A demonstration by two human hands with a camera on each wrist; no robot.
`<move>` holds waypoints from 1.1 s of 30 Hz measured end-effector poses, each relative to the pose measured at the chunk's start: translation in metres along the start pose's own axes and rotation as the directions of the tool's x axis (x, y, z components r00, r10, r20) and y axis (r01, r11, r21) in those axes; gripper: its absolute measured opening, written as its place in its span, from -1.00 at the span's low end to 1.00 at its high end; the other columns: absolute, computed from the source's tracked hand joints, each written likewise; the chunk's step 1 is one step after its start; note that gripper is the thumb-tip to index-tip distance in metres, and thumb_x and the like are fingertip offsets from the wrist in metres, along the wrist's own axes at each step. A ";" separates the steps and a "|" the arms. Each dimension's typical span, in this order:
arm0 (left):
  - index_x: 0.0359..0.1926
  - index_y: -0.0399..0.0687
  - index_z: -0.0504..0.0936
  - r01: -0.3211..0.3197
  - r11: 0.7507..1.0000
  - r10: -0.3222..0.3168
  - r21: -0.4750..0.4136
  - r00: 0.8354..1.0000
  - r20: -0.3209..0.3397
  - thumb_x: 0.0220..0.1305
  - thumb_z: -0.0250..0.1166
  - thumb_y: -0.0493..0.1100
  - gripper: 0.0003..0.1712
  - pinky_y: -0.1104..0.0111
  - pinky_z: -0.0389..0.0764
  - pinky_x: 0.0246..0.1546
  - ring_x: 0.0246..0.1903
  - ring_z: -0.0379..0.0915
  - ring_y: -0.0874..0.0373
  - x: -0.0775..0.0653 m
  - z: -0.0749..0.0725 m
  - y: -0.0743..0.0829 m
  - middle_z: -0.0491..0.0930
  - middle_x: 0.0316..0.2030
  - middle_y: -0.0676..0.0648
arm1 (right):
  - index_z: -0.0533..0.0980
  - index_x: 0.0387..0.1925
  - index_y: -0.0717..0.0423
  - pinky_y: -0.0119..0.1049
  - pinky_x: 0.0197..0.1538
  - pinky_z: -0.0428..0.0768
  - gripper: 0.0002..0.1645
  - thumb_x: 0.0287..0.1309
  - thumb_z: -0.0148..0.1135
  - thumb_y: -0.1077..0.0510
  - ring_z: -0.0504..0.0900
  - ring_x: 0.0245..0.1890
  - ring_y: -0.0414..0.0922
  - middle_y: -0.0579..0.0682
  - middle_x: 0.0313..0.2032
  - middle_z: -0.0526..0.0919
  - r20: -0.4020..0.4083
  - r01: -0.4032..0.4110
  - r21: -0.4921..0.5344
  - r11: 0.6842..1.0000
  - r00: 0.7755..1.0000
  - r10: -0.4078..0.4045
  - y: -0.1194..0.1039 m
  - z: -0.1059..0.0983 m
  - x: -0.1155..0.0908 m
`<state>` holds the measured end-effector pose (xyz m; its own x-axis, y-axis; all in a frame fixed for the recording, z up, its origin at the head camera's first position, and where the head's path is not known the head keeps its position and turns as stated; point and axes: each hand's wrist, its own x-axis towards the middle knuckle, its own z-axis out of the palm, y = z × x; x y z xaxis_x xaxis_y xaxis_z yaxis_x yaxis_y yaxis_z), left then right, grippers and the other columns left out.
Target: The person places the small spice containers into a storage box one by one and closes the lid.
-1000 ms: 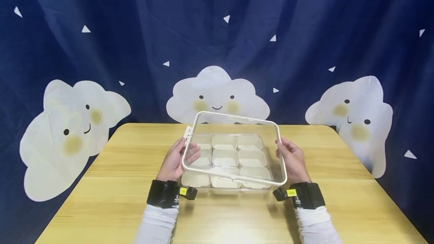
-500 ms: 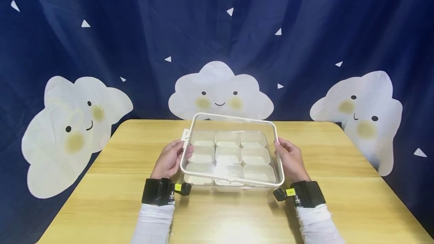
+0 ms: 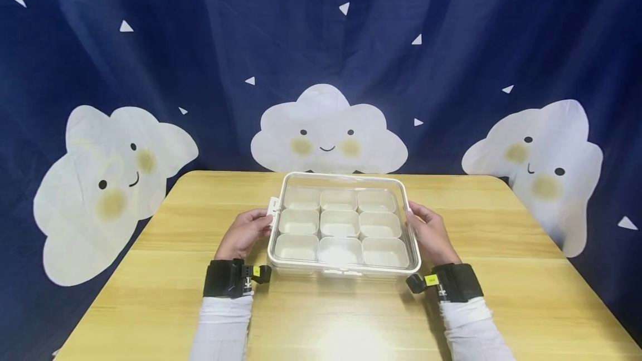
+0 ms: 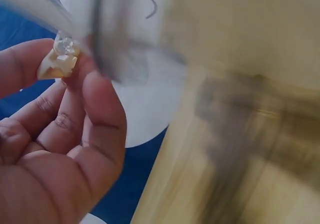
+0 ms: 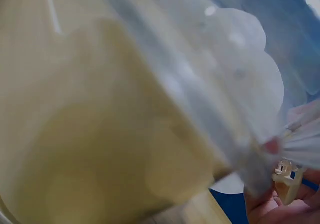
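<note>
A clear plastic lid with a white rim [image 3: 307,264] lies over a clear box [image 3: 301,273] in the head view. Several cream cups [image 3: 339,224] show through the lid, in rows. My left hand [image 3: 243,233] holds the lid's left edge, thumb at the white latch [image 3: 272,211]. At the opposite edge my right hand [image 3: 430,233] grips the rim, thumb on top. Both wrist views show a cream latch [image 4: 59,61] among the fingers, with the lid blurred close by. Whether the lid touches the box all round, I cannot tell.
A light wooden table [image 3: 165,294] carries the box near its middle. Behind it hangs a dark blue curtain [image 3: 215,27] with smiling clouds [image 3: 328,107]. Black straps with small cameras [image 3: 415,283] sit on both wrists.
The lid has come down and turned from a slant until roughly square with the box. My left hand has moved a little left and nearer, its fingers no longer spread under the lid.
</note>
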<state>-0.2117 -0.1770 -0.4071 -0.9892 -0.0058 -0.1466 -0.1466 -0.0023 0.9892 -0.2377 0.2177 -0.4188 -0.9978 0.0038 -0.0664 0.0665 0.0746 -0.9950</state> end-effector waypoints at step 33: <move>0.19 -0.46 0.35 0.032 0.998 -0.032 -0.060 0.999 0.012 0.47 0.04 -0.23 -0.59 0.44 0.55 -0.36 -0.39 0.47 0.20 0.007 -0.005 -0.013 0.55 -0.37 -0.02 | 0.02 0.47 0.23 -0.32 0.15 0.45 -0.36 0.51 -0.16 0.07 0.25 0.31 0.11 0.22 0.42 0.14 0.128 0.032 0.003 0.999 0.991 -0.032 0.014 -0.002 0.002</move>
<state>-0.2166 -0.1821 -0.4211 -0.9841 0.0062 -0.1777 -0.1778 -0.0621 0.9821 -0.2387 0.2212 -0.4331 -0.9910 -0.1263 -0.0439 0.0350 0.0719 -0.9968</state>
